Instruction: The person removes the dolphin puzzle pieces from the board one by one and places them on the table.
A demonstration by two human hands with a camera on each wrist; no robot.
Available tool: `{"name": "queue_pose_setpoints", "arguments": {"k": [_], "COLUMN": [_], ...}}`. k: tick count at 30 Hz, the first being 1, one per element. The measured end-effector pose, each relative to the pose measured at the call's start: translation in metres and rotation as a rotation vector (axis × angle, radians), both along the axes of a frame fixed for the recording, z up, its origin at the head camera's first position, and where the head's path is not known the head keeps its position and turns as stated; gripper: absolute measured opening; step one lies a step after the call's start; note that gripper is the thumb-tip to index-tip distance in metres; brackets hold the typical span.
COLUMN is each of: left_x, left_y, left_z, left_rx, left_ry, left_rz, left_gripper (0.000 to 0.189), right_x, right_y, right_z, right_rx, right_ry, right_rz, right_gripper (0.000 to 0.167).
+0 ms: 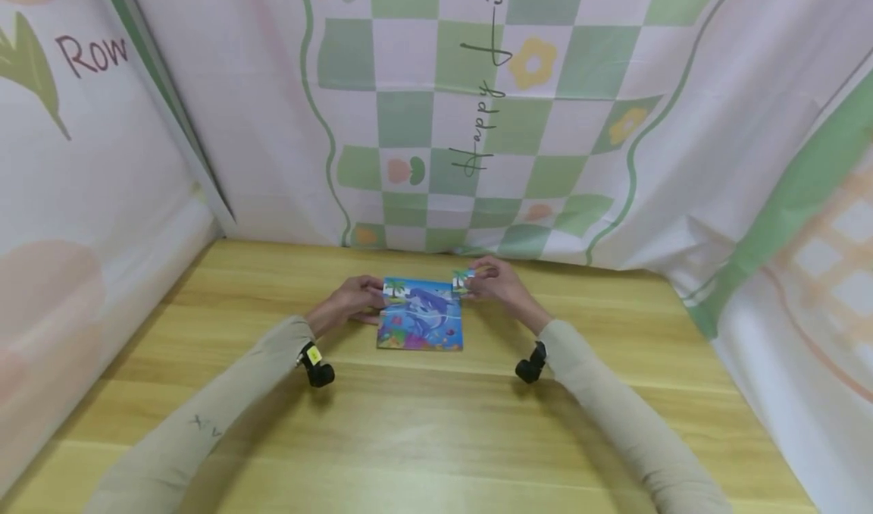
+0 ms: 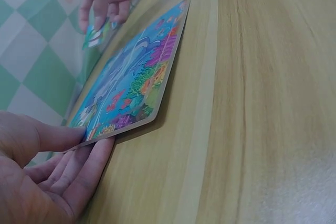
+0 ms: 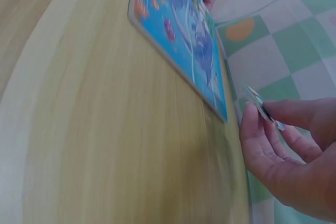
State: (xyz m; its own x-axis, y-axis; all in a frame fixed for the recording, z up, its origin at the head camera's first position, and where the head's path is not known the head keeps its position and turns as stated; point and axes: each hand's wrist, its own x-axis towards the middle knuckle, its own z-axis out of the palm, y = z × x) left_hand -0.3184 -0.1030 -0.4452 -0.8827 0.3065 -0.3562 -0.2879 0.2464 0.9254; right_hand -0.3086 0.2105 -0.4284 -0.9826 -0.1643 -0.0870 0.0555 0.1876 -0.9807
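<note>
A thin square board with a dolphin and coral picture (image 1: 419, 321) is at the table's far middle. My left hand (image 1: 351, 299) grips its left edge, thumb on top and fingers underneath, as the left wrist view (image 2: 47, 169) shows. The board is tilted off the tabletop on that side. Beyond the board's far right corner, my right hand (image 1: 496, 280) pinches a small thin card (image 1: 462, 280) with a palm tree print between thumb and fingers. Seen from the right wrist, the card (image 3: 255, 100) is nearly edge-on, so its face is mostly hidden.
The wood-grain table (image 1: 436, 430) reaches back to a hanging curtain with green checks (image 1: 470, 123). More printed fabric (image 1: 82, 218) hangs along the left side and the right side (image 1: 771, 271). Small black cameras (image 1: 320, 374) are strapped to both wrists.
</note>
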Motion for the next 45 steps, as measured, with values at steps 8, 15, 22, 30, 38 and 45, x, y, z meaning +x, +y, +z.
{"name": "queue_pose_setpoints", "arguments": {"k": [8, 15, 22, 30, 38, 45], "left_x": [0.001, -0.002, -0.004, -0.01, -0.019, -0.018], "left_y": [0.0, -0.001, 0.002, 0.001, -0.005, -0.004], "left_z": [0.002, 0.003, 0.001, 0.011, 0.012, 0.009], "left_rx": [0.001, 0.013, 0.003, -0.018, -0.074, -0.073], "left_ry": [0.001, 0.006, 0.004, 0.05, 0.071, 0.06], "left_rz": [-0.001, -0.006, -0.011, -0.053, -0.083, -0.078], "left_gripper": [0.055, 0.057, 0.055, 0.049, 0.05, 0.054], "right_x": [0.003, 0.002, -0.001, -0.007, -0.007, -0.008], "right_y": [0.016, 0.023, 0.03, 0.034, 0.026, 0.03], "right_z": [0.001, 0.001, -0.002, -0.004, -0.008, -0.007], "right_rx": [0.072, 0.233, 0.567, 0.568, 0.669, 0.69], "right_ry": [-0.021, 0.005, 0.15, 0.14, 0.208, 0.233], "right_rz": [-0.005, -0.045, 0.022, 0.067, 0.084, 0.092], "right_gripper": [0.045, 0.038, 0.024, 0.02, 0.015, 0.02]}}
